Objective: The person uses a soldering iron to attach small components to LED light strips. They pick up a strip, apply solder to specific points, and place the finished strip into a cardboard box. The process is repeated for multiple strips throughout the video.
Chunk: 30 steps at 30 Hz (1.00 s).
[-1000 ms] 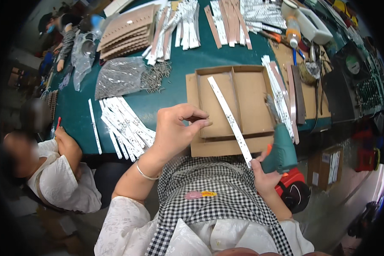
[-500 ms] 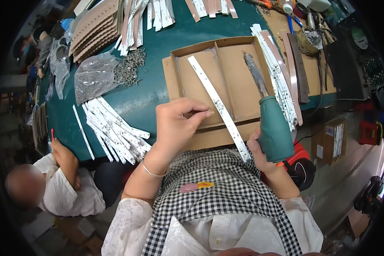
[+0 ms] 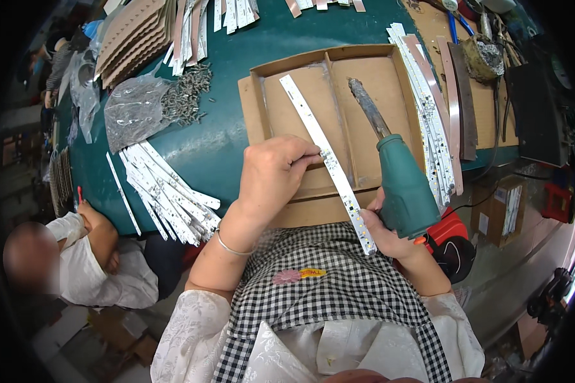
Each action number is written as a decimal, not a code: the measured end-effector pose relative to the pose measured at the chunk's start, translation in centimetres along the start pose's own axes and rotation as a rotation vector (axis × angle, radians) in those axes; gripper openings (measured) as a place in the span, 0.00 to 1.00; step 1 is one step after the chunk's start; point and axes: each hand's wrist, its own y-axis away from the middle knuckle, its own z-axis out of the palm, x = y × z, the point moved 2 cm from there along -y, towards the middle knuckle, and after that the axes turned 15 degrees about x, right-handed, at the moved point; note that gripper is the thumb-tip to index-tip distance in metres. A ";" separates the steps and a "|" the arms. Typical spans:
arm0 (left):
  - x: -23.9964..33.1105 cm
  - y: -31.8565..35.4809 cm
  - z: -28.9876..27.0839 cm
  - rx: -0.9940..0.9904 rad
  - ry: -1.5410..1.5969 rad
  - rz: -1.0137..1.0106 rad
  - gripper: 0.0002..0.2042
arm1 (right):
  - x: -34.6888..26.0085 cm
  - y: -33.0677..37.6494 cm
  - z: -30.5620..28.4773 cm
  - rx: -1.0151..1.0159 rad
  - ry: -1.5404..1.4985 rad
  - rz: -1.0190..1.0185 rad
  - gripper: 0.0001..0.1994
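A long white LED strip (image 3: 322, 155) lies slantwise across a flat cardboard tray (image 3: 255, 121) on the green table. My left hand (image 3: 271, 175) rests on the tray's near part with its fingertips pinched against the strip's middle. My right hand (image 3: 386, 233) grips a green soldering gun (image 3: 399, 182) by its body; the gun's dark metal tip (image 3: 364, 105) points away over the tray's right half, beside the strip. The strip's near end hangs over the table edge above my checked apron.
A fan of white strips (image 3: 166, 191) lies at the left, more strips (image 3: 428, 121) at the right. A clear bag of small metal parts (image 3: 144, 108) and stacked cardboard (image 3: 131, 38) sit behind. A person in white (image 3: 86, 265) crouches at lower left. Tools (image 3: 485, 54) crowd the far right.
The soldering gun has risen from below the table edge up over the tray's right half. My left hand stays pinched on the strip. The view has closed in on the tray.
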 end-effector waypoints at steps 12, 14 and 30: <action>0.1 -0.1 -0.1 -0.006 0.016 -0.008 0.06 | -0.5 -0.5 0.0 -0.045 -0.004 0.017 0.13; -0.1 -0.2 0.1 -0.005 0.025 0.002 0.06 | -0.3 -0.5 0.0 -0.034 -0.004 0.020 0.13; 0.1 -0.1 0.3 0.042 0.056 0.083 0.08 | 1.2 0.3 0.3 -0.008 -0.067 0.158 0.23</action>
